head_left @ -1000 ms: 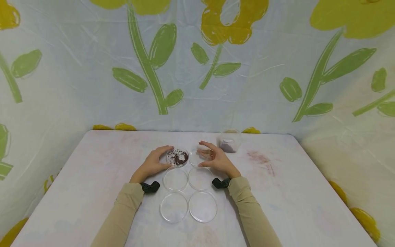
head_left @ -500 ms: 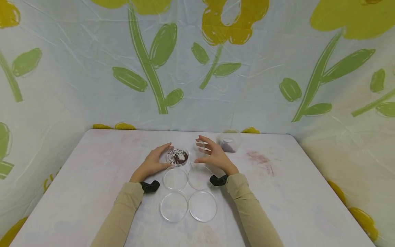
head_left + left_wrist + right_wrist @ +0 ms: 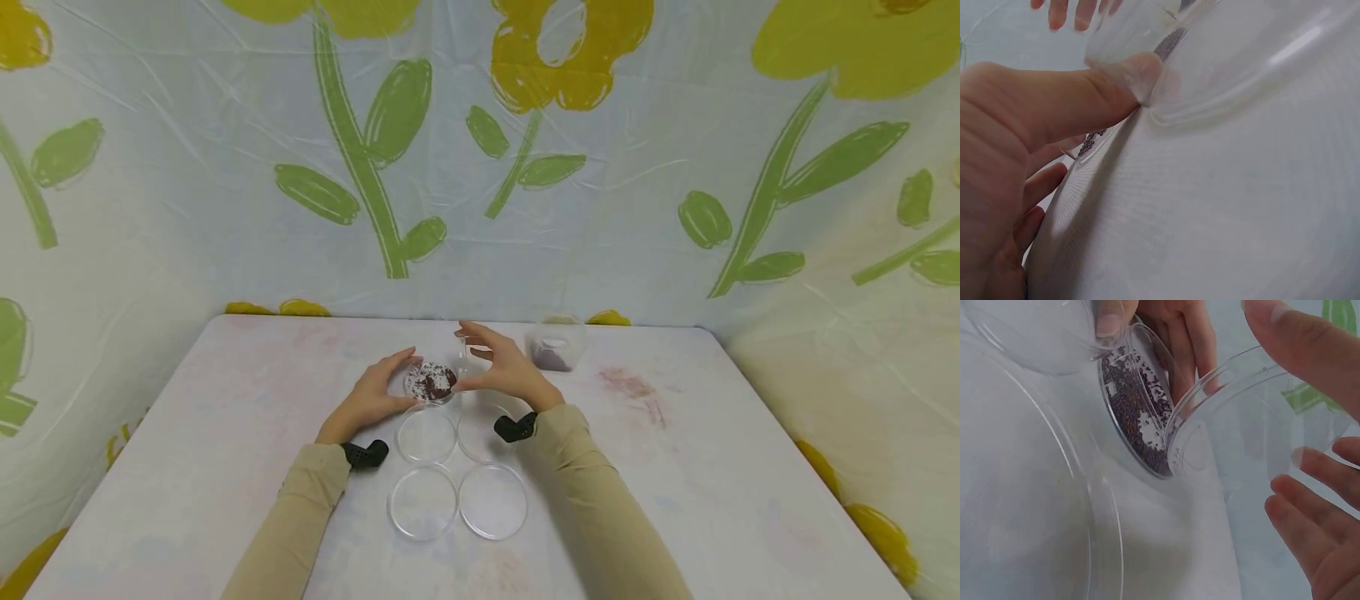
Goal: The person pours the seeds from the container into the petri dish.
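The person wears a creased beige fabric left sleeve [image 3: 288, 517] and a matching right sleeve [image 3: 607, 508], both reaching the wrists. A small, bent, matte black device [image 3: 367, 454] sits at the left wrist, its black twin [image 3: 514, 427] at the right; the left hand [image 3: 369, 395] and right hand [image 3: 510, 367] are bare.

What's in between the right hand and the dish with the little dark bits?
A tilted clear dish or lid, held by the right hand. The right wrist view shows it between that hand and the speckled dish.

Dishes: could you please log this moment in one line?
left hand: holds filled dish; right hand: holds clear dish, tilted; tub: on table
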`<state>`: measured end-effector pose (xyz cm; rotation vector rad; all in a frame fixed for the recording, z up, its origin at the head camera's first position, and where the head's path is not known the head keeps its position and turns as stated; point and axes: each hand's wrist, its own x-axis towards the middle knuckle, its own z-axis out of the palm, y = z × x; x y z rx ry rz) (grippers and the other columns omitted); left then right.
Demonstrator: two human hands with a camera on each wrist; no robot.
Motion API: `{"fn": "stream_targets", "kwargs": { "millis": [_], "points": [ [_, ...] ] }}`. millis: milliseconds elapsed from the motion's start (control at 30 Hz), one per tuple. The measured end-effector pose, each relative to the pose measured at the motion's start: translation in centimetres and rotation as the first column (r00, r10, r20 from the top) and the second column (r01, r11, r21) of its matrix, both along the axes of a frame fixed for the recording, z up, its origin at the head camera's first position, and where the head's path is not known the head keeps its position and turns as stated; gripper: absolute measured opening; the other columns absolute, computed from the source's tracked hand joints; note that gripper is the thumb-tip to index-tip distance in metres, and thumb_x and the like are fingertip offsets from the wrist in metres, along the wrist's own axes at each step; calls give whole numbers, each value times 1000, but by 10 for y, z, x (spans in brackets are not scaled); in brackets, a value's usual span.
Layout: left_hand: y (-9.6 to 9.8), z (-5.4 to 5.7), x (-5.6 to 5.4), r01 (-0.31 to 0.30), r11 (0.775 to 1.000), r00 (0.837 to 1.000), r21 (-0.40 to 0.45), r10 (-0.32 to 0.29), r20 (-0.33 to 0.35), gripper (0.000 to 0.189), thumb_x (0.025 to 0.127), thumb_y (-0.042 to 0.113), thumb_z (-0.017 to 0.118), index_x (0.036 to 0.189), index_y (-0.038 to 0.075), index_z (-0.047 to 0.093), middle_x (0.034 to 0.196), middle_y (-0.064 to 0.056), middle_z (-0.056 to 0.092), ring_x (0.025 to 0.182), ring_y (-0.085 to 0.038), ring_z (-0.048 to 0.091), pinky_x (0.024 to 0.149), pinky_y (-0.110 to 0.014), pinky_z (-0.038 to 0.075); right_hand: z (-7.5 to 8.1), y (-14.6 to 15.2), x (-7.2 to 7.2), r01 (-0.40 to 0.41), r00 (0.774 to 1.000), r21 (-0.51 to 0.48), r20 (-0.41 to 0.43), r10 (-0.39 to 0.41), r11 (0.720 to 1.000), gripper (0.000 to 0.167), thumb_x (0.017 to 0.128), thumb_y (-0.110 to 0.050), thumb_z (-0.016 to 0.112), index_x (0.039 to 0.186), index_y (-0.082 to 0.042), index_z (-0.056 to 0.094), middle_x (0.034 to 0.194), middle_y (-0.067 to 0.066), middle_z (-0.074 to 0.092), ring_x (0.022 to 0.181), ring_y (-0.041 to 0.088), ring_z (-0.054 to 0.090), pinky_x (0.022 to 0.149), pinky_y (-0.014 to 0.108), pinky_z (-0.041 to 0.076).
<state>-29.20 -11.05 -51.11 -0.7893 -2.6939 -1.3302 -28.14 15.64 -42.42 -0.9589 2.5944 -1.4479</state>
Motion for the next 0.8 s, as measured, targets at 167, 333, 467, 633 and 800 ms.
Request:
{"fn": "stream_targets", "kwargs": {
  "millis": [167, 333, 467, 633, 800],
  "points": [
    [0, 2, 0, 5, 1000, 1000, 13, -6, 17, 94, 77, 26, 85, 153, 2, 34, 145, -7, 53, 141, -38, 34, 114, -61, 20, -5, -10, -12, -24, 998, 129, -46, 30, 991, 98, 71, -18, 92, 151, -4, 38, 143, 18, 51, 129, 33, 50, 106, 49, 41],
    [0, 3, 0, 21, 1000, 1000, 15, -21, 6, 96, 77, 24, 85, 152, -2, 32, 145, -9, 53, 141, -39, 34, 114, -60, 21, -1, -25, -13, -8, 999, 244, -43, 19, 970, 92, 71, -24, 91, 147, -3, 43, 143, 17, 51, 128, 36, 49, 104, 50, 43],
    [-1, 3, 0, 32, 999, 999, 16, -32, -10, 99, 77, 24, 85, 153, -5, 28, 144, -10, 53, 141, -38, 34, 115, -59, 22, 4, -37, -13, 28, 999, 340, -46, -13, 940, 87, 72, -28, 90, 144, -3, 48, 141, 13, 54, 127, 34, 50, 103, 48, 43],
    [-3, 2, 0, 31, 1000, 999, 1, -31, -13, 102, 78, 25, 84, 154, -5, 23, 145, -12, 52, 142, -39, 33, 114, -61, 22, 2, -50, -18, 35, 998, 449, -57, -10, 893, 85, 74, -36, 88, 143, -5, 51, 142, 11, 52, 131, 32, 44, 105, 48, 41],
    [-2, 1, -1, 36, 999, 998, -21, -37, -47, 101, 80, 28, 83, 153, -7, 23, 144, -12, 54, 140, -42, 34, 112, -64, 24, -1, -60, -20, 22, 998, 530, -67, 16, 848, 83, 75, -41, 87, 142, -7, 52, 142, 11, 51, 131, 32, 42, 102, 50, 44]
  ]
}}
